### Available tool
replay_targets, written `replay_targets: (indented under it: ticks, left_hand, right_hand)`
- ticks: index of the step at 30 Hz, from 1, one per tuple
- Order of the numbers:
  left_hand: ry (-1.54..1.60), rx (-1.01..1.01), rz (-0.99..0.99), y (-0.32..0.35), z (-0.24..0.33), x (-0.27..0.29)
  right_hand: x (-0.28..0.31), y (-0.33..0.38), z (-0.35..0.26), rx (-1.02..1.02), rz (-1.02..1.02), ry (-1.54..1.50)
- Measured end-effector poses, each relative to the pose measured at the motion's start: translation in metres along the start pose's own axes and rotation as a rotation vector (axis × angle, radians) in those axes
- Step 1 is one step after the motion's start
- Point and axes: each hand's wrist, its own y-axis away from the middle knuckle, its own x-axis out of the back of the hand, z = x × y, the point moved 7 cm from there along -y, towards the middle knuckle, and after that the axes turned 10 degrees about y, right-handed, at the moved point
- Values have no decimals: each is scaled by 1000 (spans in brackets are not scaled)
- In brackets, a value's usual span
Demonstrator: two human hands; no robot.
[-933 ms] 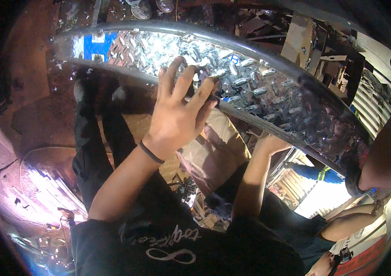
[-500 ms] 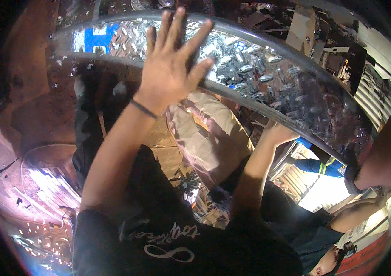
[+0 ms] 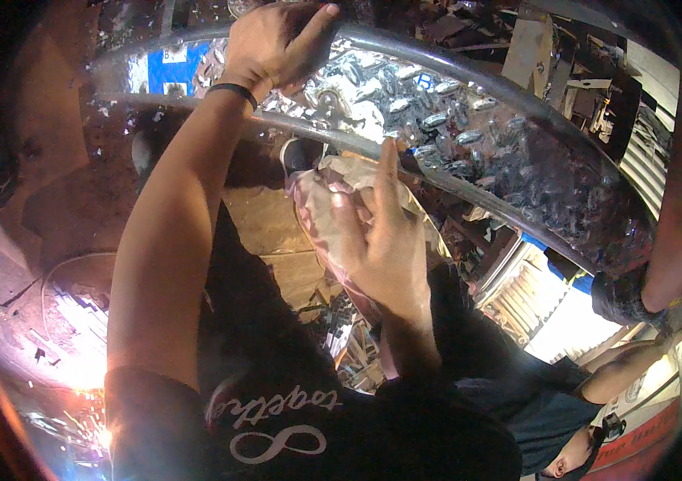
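Note:
A long steel tread plate [image 3: 469,144] with a raised diamond pattern and thick rims crosses in front of me, a blue-and-white patch [image 3: 173,68] near its left end. Over its far rim, my left hand [image 3: 277,44] is bent with fingers curled round the edge, fingertips hidden; its thumb sticks out to the right. Below the near rim, my right hand [image 3: 385,248] is open, index finger and thumb stretched out. That index fingertip is at the near rim; I cannot tell whether it touches. Another person's dark-gloved hand [image 3: 625,297] is at the plate's right end.
Bright sparks [image 3: 100,433] fly at the lower left. A person in a dark cap [image 3: 589,457] is close by at the lower right. Metal scraps [image 3: 349,337] lie on the floor below, and flat metal offcuts [image 3: 529,52] are heaped behind the plate.
My left hand has moved from lying spread on the plate to bending over its far rim. My right hand has come from under the near rim to in front of it, fingers extended.

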Motion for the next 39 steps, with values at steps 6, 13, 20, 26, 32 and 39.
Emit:
replay_targets:
  ticks: [6, 13, 20, 26, 32, 39]
  left_hand:
    - [3, 66, -50, 2, -11, -4]
    - [18, 24, -17, 3, -1, 0]
    - [-16, 70, -65, -1, 0, 1]
    - [-42, 15, -56, -4, -3, -1]
    - [-58, 11, -55, -3, 4, -5]
    - [-122, 49, -96, -1, 6, -1]
  right_hand:
    - [-9, -17, -19, -27, -72, 305]
    - [-17, -24, -13, 17, -16, 167]
    - [2, -25, -11, -109, 156, 191]
    - [-15, -24, -24, -238, 135, 168]
    - [-24, -27, -24, -340, 322, 319]
    - [-27, -27, -27, -164, 370, 246]
